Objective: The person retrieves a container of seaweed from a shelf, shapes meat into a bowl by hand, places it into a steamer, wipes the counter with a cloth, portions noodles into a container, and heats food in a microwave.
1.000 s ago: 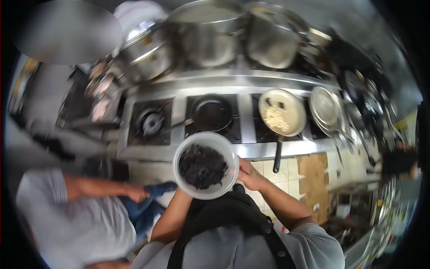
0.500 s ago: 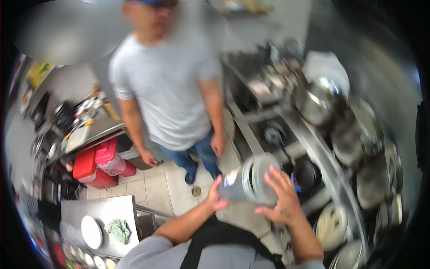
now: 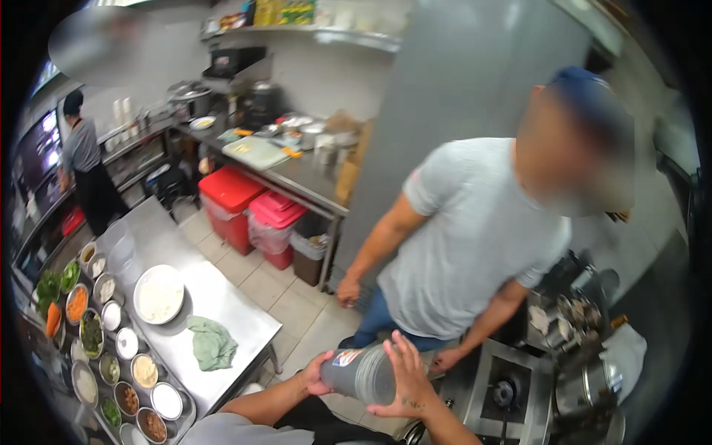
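Holding tub (image 3: pixel 354 380) btwn: L grip (image 3: pixel 317 374) clamped on base end, R grip (image 3: pixel 408 386) clamped round ribbed end.

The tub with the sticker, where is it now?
In the head view, the tub is low and near the middle, held between the left hand and the right hand, to the right of the steel table.

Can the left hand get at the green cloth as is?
Probably not without letting go: the left hand is gripping the plastic container. The way itself looks free, with nothing visible standing between that hand and the green cloth on the steel table.
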